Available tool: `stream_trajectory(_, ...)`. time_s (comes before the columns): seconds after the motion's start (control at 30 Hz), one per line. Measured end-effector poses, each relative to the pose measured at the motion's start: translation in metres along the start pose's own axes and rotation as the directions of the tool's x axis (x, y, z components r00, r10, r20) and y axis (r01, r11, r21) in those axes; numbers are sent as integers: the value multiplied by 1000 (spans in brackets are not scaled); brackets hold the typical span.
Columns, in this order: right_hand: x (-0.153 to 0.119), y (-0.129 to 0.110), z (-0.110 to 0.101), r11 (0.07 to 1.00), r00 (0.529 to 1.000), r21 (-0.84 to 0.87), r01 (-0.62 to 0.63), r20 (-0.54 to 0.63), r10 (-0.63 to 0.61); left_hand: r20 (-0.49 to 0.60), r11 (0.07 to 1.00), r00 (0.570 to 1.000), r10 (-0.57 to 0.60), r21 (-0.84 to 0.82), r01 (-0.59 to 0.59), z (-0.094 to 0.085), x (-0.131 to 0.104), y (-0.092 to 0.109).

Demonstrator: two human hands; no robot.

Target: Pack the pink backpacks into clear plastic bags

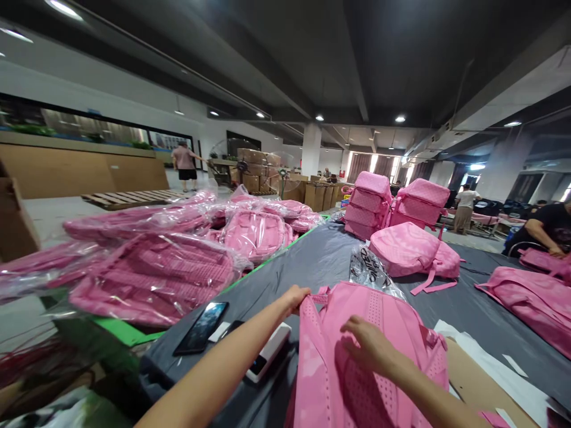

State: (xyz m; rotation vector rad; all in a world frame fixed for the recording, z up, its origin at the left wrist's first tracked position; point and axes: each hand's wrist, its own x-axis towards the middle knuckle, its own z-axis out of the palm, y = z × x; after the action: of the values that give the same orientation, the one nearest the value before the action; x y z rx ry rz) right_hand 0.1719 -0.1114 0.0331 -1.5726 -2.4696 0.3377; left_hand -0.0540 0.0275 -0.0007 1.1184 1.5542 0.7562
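Observation:
A pink backpack [392, 312] lies on the dark grey cloth directly before me, its perforated padded side and straps facing up. My left hand [298, 298] is closed on the backpack's far left corner, close to its top handle. Over the middle of the backpack hovers my right hand [368, 345], fingers slightly bent and apart, holding nothing; whether it touches the fabric I cannot tell. A clear plastic bag with black lettering [372, 270] lies just beyond the backpack. Left of it rest a phone [202, 328] and a white device [270, 352], partly behind my left forearm.
Plastic-wrapped pink backpacks [156, 276] are heaped on the left beyond the table's green edge [263, 264]. Stacked pink backpacks [366, 205] stand at the far end. Cardboard [475, 374] and white paper lie at right. A co-worker [546, 229] sits at the right edge, handling pink fabric.

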Motion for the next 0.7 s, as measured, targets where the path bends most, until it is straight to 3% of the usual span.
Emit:
stream_trajectory(0.07, 43, -5, -1, 998, 998, -55, -16, -64, 12, -30, 997, 1000, -1, -82, -1, 7, 0, -3)
stream_trajectory(0.17, 100, -17, 7, 994, 997, -100, -32, -70, 25, -120, 989, 993, 22, -145, -39, 20, 4, -2)
stream_trajectory(0.27, 132, -24, 18, 988, 995, -139, -66, -79, 56, -247, 989, 967, 68, -109, -97, 25, 12, -3)
stream_trajectory(0.4, 139, -27, 32, 974, 995, -219, -66, -94, 46, -367, 994, 924, 105, 36, -98, 22, 27, -17)
stream_trajectory(0.57, 130, -27, 43, 945, 996, -323, 49, -52, -69, -366, 997, 930, 36, 71, -11, 29, 46, -32)
stream_trajectory(0.7, 122, -23, 41, 934, 996, -356, 44, -59, -69, -396, 993, 912, 103, 94, -72, 31, 49, -29)
